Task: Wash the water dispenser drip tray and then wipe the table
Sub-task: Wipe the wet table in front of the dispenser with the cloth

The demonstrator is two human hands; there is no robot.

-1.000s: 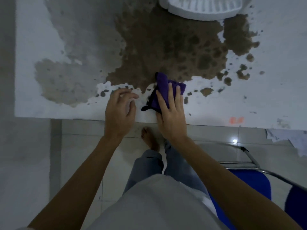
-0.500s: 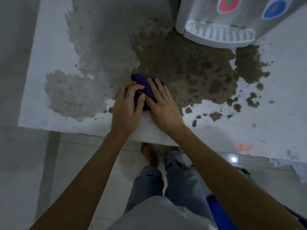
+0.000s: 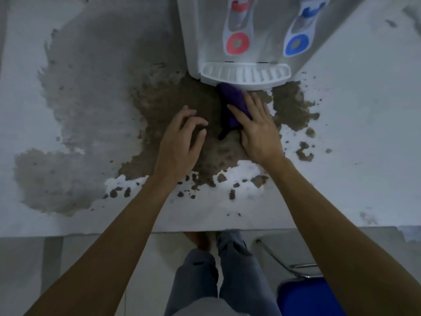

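Observation:
A purple cloth [image 3: 231, 101] lies on the white table [image 3: 355, 156], its far end touching the front of the white drip tray [image 3: 246, 74] seated in the water dispenser [image 3: 262, 30]. My right hand [image 3: 258, 126] presses flat on the cloth with straight fingers, over a brown worn patch [image 3: 159, 106] of the tabletop. My left hand [image 3: 180, 142] hovers or rests just left of the cloth, fingers loosely curled, holding nothing.
The dispenser has a red tap [image 3: 238, 43] and a blue tap [image 3: 297, 45] above the tray. The table's near edge runs across the lower middle. A blue chair [image 3: 307, 295] with a metal frame stands at my right, beside my legs.
My right hand has pushed the cloth away from the table's near edge up to the drip tray. My left hand has come off the cloth. The view has shifted toward the dispenser.

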